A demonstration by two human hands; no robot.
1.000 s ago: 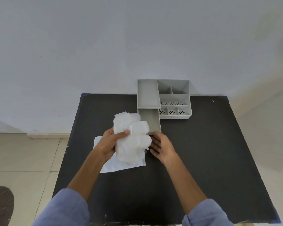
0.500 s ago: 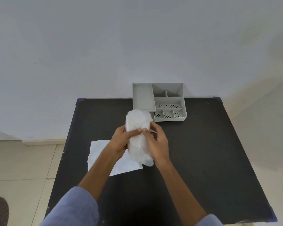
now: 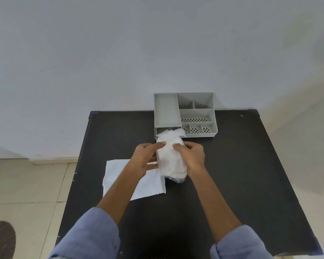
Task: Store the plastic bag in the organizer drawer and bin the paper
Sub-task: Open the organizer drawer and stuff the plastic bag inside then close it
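Observation:
A crumpled white plastic bag (image 3: 171,157) is held upright between my left hand (image 3: 145,157) and my right hand (image 3: 192,157), both gripping its sides. Its top end sits over the pulled-out drawer (image 3: 158,132) of the grey organizer (image 3: 166,109) at the table's far edge; the drawer is mostly hidden by the bag. A flat white sheet of paper (image 3: 118,176) lies on the black table (image 3: 241,165) under my left forearm.
The organizer's right half has several open compartments (image 3: 195,116), some with perforated floors. A white wall rises behind the table. Beige floor tiles (image 3: 26,184) lie to the left, with a dark round object (image 3: 0,240) at the bottom left corner.
My right hand left the drawer front and took hold of the bag. Both hands squeezed it narrower and carried it away from me, so its top now reaches the open drawer.

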